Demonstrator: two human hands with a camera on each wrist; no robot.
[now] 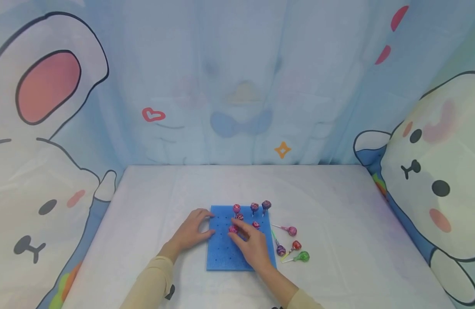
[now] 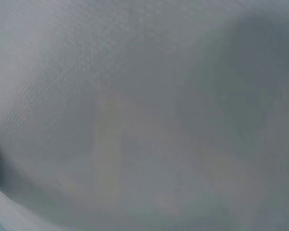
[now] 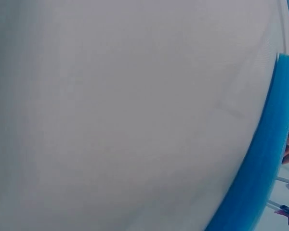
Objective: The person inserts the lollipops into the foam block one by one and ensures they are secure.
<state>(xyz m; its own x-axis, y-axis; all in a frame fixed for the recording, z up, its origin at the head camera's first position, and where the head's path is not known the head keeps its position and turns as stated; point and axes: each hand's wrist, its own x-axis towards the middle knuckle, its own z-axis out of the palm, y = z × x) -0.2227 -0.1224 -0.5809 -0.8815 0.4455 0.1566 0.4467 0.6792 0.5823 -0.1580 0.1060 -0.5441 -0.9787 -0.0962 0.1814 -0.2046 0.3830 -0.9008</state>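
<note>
A blue foam board (image 1: 222, 259) dotted with small holes lies on the table. My right hand (image 1: 254, 246) reaches over it, thumb and index finger pinching a pink lollipop (image 1: 232, 229) by its head; its stick is hidden. At the board's left edge, my left hand (image 1: 191, 229) has thumb and fingers spread, fingertips right at the rim. Lollipops stand along the board's back part: a pink-red one (image 1: 236, 208), a dark red one (image 1: 239, 216) and two purple ones (image 1: 254, 207). Just beyond the right hand is another pink-red lollipop (image 1: 255, 224). The right wrist view catches the board's side (image 3: 265, 154).
Right of the board lie loose lollipops: a pink one (image 1: 291, 231), a purple one (image 1: 281, 250), a red one (image 1: 296, 245) and a green one (image 1: 304, 256). White cloth (image 1: 337, 206) covers the table. A printed curtain (image 1: 237, 64) hangs behind.
</note>
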